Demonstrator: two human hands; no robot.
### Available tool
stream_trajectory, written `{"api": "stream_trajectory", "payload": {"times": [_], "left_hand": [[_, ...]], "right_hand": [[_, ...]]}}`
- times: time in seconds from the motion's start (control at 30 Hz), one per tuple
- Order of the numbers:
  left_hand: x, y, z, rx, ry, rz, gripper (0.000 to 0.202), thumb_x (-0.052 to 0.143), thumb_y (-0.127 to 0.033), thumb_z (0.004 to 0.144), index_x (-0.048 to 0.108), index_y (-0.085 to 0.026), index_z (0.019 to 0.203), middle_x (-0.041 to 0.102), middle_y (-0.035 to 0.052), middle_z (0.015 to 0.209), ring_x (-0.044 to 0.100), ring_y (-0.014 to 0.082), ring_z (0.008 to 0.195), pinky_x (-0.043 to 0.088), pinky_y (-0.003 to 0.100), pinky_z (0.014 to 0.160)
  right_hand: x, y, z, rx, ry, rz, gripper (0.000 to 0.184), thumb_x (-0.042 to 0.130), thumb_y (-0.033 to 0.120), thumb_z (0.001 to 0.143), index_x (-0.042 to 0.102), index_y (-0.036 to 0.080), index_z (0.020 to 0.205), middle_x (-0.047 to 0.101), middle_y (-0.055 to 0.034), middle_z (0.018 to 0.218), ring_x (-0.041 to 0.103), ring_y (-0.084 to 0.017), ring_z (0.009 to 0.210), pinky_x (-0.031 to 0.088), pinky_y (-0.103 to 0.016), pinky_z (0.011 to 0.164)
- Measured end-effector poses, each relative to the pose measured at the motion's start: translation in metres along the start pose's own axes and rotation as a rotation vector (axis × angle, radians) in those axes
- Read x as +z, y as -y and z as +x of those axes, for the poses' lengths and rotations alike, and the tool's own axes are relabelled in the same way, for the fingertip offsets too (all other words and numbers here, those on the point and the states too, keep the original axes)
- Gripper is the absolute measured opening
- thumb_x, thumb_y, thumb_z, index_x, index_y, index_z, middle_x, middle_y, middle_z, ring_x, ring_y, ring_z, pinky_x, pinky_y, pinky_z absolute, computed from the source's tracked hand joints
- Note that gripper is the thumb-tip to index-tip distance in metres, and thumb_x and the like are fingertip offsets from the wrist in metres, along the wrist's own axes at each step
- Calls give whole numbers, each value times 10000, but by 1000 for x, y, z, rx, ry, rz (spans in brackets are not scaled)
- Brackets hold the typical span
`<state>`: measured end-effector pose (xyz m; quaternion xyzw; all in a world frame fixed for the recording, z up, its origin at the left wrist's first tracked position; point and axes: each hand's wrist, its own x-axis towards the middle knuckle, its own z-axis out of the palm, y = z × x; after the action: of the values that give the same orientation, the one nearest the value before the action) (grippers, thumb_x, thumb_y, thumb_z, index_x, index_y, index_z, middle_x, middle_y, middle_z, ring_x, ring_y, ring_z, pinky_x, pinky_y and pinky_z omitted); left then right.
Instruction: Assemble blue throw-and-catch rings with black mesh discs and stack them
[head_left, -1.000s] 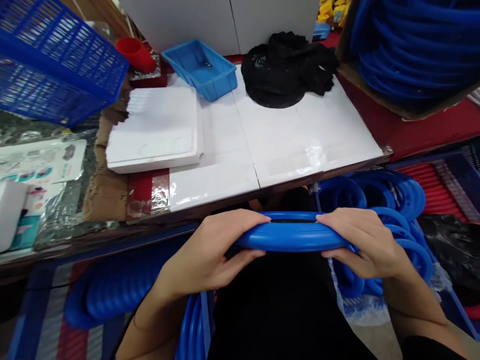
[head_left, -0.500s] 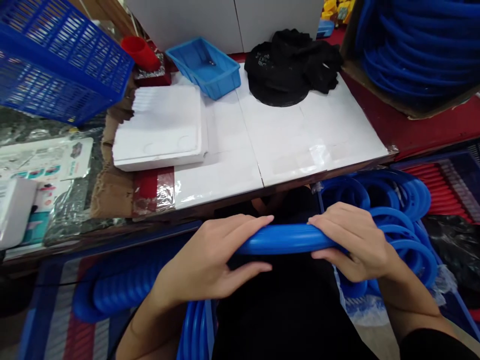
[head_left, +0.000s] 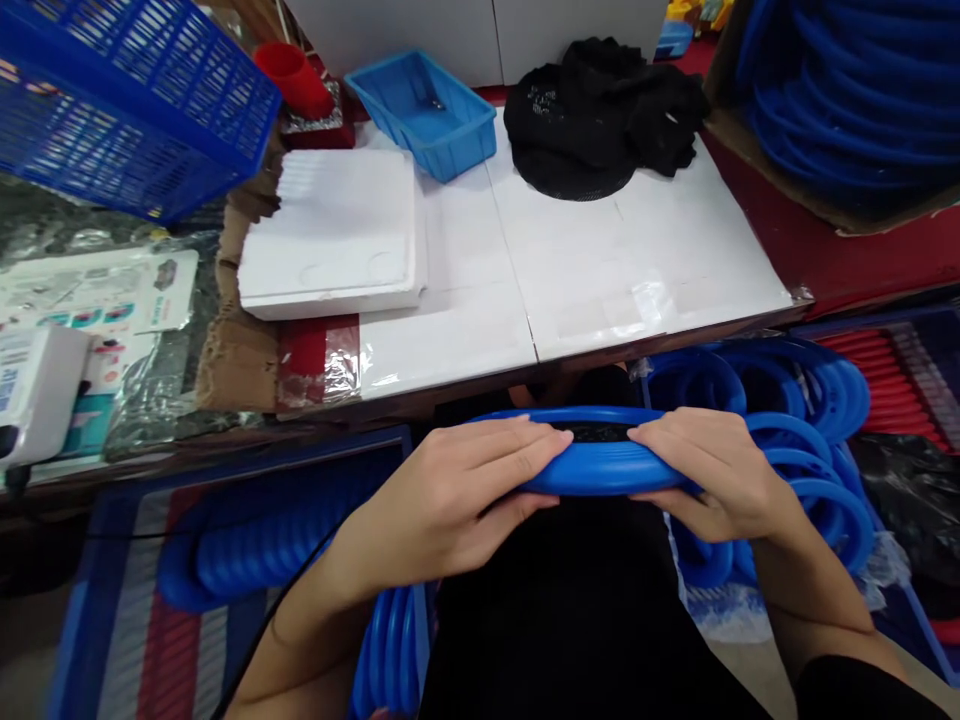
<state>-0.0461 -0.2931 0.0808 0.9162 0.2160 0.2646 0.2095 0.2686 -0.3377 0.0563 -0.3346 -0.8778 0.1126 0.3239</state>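
From the head view, the one I have on this bench, I take the white worktop as my mark. The blue ring is held up just on the person's side of its near edge, in front of the black clothing, tipped so the near part of the band faces up at us and the far part shows behind it. The left hand pinches it at one side, fingers laid over the band and thumb at the near, lower edge; the right hand grips the other side the same way, so a short stretch of band lies bare between them. It looks like smooth moulded plastic, and I'd judge it light, fairly stiff with perhaps a little give, and hardly fragile. The sheen suggests it could slip under dry fingers, so holding the band on opposite sides, thumb against fingers, seems the sound way. Below the worktop, to its right, sits a heap of blue rings; below and to its left, a row of ribbed blue pieces. On its left part rests a white foam block, and towards its back lies a black cloth.
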Motion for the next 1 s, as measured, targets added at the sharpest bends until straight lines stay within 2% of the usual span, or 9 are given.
{"api": "stream_trajectory", "payload": {"times": [0.1,0.17,0.3,0.4,0.5,0.6,0.73,0.87,1.0], "left_hand": [[11,-5,13,-55,125,148,414,646,-225,1043,632,-98,1437,767,185,1334,778,315,1186,654,485,1062],[16,-6,19,-54,170,165,369,619,-221,1051,647,-77,1390,779,193,1294,795,314,1130,676,473,1003],[14,6,8,-67,97,59,348,621,-214,1056,654,-137,1394,779,143,1324,771,283,1218,623,446,1117],[8,16,-8,-171,72,-43,431,677,-256,1040,627,-200,1465,768,98,1373,757,259,1257,607,393,1136],[14,14,-7,-243,139,-86,602,720,-364,1027,530,-198,1574,719,126,1461,738,276,1293,616,405,1118],[31,6,6,-159,86,-45,592,694,-359,1042,528,-153,1572,703,178,1466,710,315,1332,602,482,1136],[45,8,7,-46,-61,-69,469,639,-252,1062,592,-164,1520,760,165,1361,755,281,1237,630,458,1090],[37,27,-18,-98,-98,-200,493,695,-265,1032,623,-215,1517,775,122,1358,751,272,1274,593,465,1166],[32,30,-28,-117,-22,-256,573,683,-275,1035,551,-216,1589,697,152,1493,644,304,1436,528,521,1232]], "right_hand": [[5,7,10,5,77,-86,394,749,285,994,649,122,1339,801,-133,1058,767,-276,886,613,-407,775],[5,6,15,26,113,-120,405,744,323,1009,648,139,1356,806,-127,1078,765,-271,885,611,-408,786],[-5,-8,8,68,102,-54,612,798,406,980,579,157,1495,781,-161,1252,765,-319,1081,619,-468,929],[-10,-19,-4,46,22,29,601,797,339,979,581,196,1521,782,-146,1261,760,-330,1122,619,-486,929],[-2,-17,-5,23,-51,-9,540,760,308,1003,600,229,1512,796,-127,1245,773,-324,1055,593,-490,868],[9,-7,5,-17,-17,-121,480,754,278,1006,630,224,1467,809,-115,1231,770,-304,991,542,-500,872],[6,-3,12,-19,43,-181,489,768,290,1000,629,234,1466,807,-108,1266,758,-297,1010,518,-513,929],[-6,-21,-6,27,20,-73,600,783,378,989,577,251,1538,797,-124,1276,760,-332,1092,549,-522,952],[-1,-25,-15,0,-83,-28,601,803,330,965,597,220,1519,816,-128,1167,780,-320,968,551,-489,858]]}}
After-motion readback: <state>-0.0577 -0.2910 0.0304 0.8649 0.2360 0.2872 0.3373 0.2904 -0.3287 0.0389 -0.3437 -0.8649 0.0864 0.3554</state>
